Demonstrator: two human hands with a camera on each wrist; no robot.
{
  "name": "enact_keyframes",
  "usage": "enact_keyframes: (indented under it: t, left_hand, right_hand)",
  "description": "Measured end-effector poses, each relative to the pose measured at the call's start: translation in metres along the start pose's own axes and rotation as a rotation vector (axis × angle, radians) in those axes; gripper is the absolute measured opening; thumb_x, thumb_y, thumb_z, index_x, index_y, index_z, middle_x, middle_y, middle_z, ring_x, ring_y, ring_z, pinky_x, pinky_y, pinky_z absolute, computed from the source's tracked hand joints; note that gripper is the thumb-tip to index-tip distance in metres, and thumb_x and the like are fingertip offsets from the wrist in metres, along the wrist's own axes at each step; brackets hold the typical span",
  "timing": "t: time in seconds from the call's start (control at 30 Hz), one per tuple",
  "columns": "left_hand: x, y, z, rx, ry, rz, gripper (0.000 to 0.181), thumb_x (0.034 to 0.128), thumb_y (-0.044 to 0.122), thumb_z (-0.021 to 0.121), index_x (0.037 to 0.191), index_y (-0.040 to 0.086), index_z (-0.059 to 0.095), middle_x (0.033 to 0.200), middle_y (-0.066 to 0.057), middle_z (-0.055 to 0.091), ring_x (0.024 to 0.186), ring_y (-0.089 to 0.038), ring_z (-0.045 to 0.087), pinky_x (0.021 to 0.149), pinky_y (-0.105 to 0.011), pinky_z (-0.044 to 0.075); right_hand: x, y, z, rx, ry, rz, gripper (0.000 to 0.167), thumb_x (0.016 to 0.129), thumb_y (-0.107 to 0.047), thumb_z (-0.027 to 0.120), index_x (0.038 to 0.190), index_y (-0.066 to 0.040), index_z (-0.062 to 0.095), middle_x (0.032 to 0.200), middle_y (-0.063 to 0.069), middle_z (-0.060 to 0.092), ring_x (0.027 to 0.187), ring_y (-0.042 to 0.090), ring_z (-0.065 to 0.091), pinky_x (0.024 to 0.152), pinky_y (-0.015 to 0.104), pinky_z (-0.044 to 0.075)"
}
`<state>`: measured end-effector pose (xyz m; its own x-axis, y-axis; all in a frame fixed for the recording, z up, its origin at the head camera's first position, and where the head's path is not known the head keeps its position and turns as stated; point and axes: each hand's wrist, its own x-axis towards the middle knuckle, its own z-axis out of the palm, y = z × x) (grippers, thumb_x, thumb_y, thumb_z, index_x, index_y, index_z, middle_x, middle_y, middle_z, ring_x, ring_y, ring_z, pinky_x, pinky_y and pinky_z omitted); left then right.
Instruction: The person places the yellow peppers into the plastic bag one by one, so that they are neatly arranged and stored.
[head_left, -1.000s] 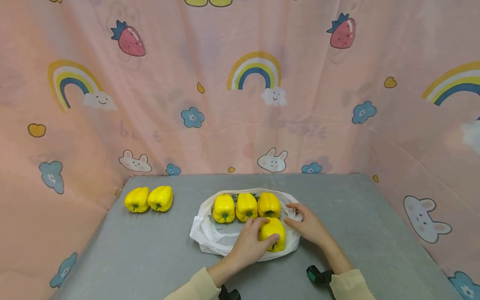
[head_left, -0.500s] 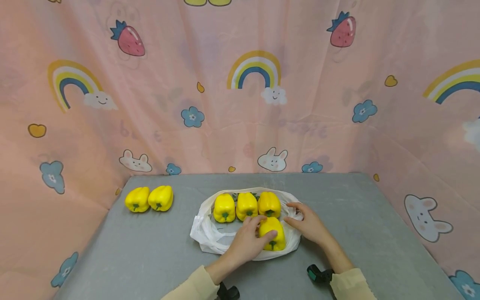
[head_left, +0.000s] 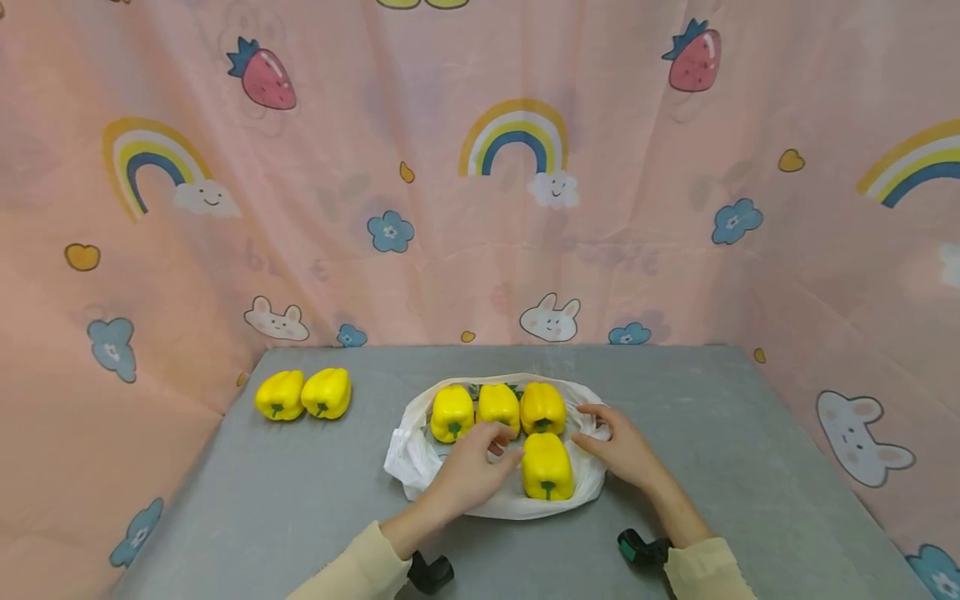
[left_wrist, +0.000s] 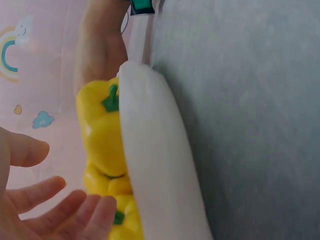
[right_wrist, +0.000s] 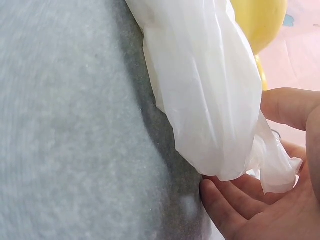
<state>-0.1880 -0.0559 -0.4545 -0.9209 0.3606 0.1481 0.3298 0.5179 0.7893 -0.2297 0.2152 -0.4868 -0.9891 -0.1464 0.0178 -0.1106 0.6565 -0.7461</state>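
Note:
A white plastic bag [head_left: 504,507] lies spread open on the table, its rim rolled into a ring. Several yellow bell peppers stand inside: a back row with a left pepper [head_left: 452,412], a middle one partly behind my left hand and a right one [head_left: 543,407], plus a front pepper [head_left: 548,468]. My left hand [head_left: 471,468] hovers over the bag, fingers relaxed and holding nothing, just left of the front pepper. In the left wrist view its fingers are apart from the peppers. My right hand [head_left: 621,448] holds the bag's right rim, thumb inside and fingers outside.
Two more yellow bell peppers, one [head_left: 280,396] beside the other [head_left: 327,393], lie at the back left of the grey table [head_left: 315,483]. A pink patterned curtain [head_left: 315,167] rises behind and at both sides. Black wrist devices sit below both hands.
My left hand has let go of the front bell pepper and moved left, away from it. That pepper stays in the bag's front right. My right hand stays at the rim.

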Motion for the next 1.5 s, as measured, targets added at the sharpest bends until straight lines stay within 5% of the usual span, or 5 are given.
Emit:
enact_keyframes:
  t: [0.3, 0.57, 0.87, 1.17, 1.5]
  left_hand:
    - [-0.005, -0.005, -0.027, 0.019, 0.095, 0.107, 0.021, 0.1010, 0.023, 0.064, 0.113, 0.007, 0.070, 0.100, 0.004, 0.066, 0.091, -0.012, 0.061, 0.077, -0.027, 0.055]
    - [-0.009, -0.016, -0.050, 0.034, 0.213, 0.137, 0.015, 0.0979, 0.015, 0.068, 0.109, 0.006, 0.072, 0.097, 0.004, 0.067, 0.088, -0.013, 0.063, 0.074, -0.028, 0.056]
    - [-0.014, -0.033, -0.073, -0.026, 0.299, 0.120, 0.016, 0.0977, 0.012, 0.069, 0.110, 0.001, 0.071, 0.097, -0.001, 0.067, 0.089, -0.019, 0.063, 0.073, -0.028, 0.055]
    - [-0.019, -0.054, -0.106, 0.081, 0.382, 0.115, 0.015, 0.0976, 0.010, 0.069, 0.110, 0.003, 0.071, 0.099, -0.004, 0.069, 0.089, -0.018, 0.064, 0.072, -0.029, 0.056]
    - [-0.025, -0.079, -0.142, 0.123, 0.461, 0.001, 0.020, 0.0993, 0.015, 0.067, 0.114, 0.002, 0.070, 0.102, -0.008, 0.070, 0.093, -0.022, 0.065, 0.077, -0.031, 0.055]
  right_hand:
    - [0.000, 0.000, -0.001, 0.000, -0.004, -0.004, 0.055, 0.098, -0.032, 0.068, 0.143, -0.004, 0.054, 0.144, 0.026, 0.051, 0.132, 0.045, 0.047, 0.107, 0.067, 0.036]
    - [0.001, 0.000, -0.001, 0.007, -0.006, -0.003, 0.055, 0.098, -0.032, 0.068, 0.143, -0.003, 0.054, 0.144, 0.027, 0.050, 0.132, 0.046, 0.046, 0.108, 0.067, 0.036]
    - [0.000, 0.000, -0.001, -0.005, -0.008, -0.006, 0.055, 0.098, -0.034, 0.068, 0.143, -0.004, 0.054, 0.144, 0.026, 0.051, 0.133, 0.046, 0.046, 0.108, 0.067, 0.036]
    - [0.001, 0.001, 0.000, 0.001, 0.000, -0.015, 0.054, 0.098, -0.032, 0.068, 0.142, -0.004, 0.055, 0.142, 0.025, 0.053, 0.131, 0.045, 0.048, 0.107, 0.066, 0.037]
    - [0.000, 0.002, 0.000, 0.013, 0.000, -0.017, 0.054, 0.098, -0.031, 0.068, 0.141, -0.003, 0.055, 0.142, 0.026, 0.052, 0.131, 0.045, 0.048, 0.107, 0.067, 0.036]
